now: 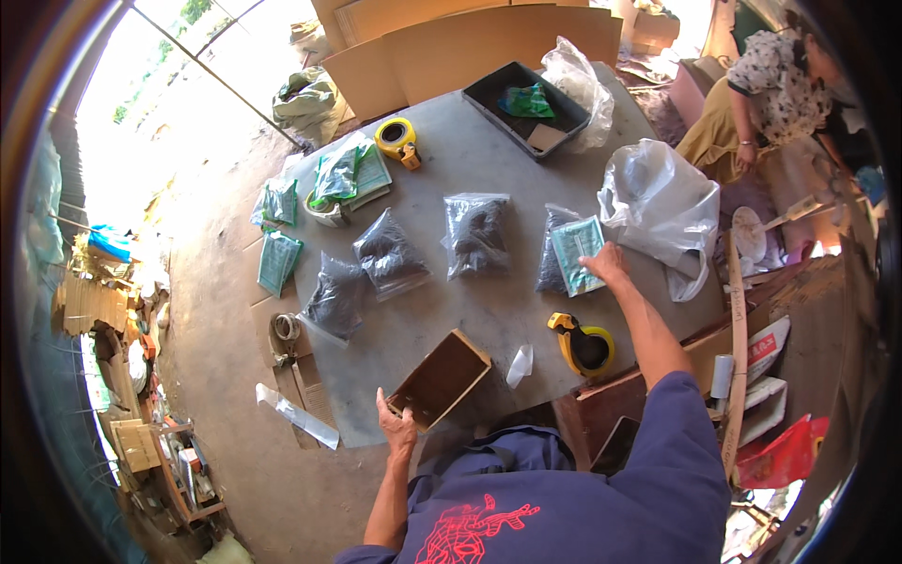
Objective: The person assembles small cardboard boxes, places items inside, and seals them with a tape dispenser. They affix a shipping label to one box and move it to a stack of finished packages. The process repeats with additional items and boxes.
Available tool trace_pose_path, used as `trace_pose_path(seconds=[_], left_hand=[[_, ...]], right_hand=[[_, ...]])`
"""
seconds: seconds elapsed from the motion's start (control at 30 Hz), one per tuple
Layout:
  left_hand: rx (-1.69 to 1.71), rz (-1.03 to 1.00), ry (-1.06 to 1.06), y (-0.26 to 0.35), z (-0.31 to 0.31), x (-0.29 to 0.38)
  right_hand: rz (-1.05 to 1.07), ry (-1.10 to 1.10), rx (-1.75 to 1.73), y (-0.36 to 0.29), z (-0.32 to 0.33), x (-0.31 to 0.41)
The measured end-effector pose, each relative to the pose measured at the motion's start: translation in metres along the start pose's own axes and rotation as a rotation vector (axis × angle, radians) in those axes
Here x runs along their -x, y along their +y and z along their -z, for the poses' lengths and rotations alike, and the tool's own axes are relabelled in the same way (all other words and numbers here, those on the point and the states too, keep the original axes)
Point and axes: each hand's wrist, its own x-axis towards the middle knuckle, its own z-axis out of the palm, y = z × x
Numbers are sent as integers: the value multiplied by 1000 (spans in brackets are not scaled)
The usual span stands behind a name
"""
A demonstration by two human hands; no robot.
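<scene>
My left hand (399, 425) grips the near left corner of a shallow wooden box (442, 381), tilted at the table's front edge. On the right, my right hand (607, 264) holds the edge of a flat green-and-clear plastic packet (576, 252). That packet overlaps a clear bag of dark material (551, 276). Further left lie more such bags: an upright-lying one (478, 236), a slanted one (392, 254) and another (334, 296). Below my right hand is a tape dispenser with a yellow roll (586, 345). A scrap of clear film (520, 366) lies beside the box.
Green packets (279, 261) and a second yellow tape dispenser (399, 141) are at the table's far left. A black tray (525, 144) and a crumpled clear plastic bag (652, 190) occupy the right side. Cardboard sheets (479, 53) stand behind. Another person (775, 92) sits at the far right.
</scene>
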Motion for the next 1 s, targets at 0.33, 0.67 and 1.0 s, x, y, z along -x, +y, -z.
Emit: trace_pose_path(seconds=[0.33, 0.67, 1.0], left_hand=[[-471, -381, 326, 76, -5, 16], [675, -91, -835, 251, -163, -56], [733, -94, -891, 285, -248, -63]], right_hand=[[173, 180, -749, 25, 21, 78], [197, -211, -1411, 4, -13, 182], [77, -139, -1604, 31, 3, 167]])
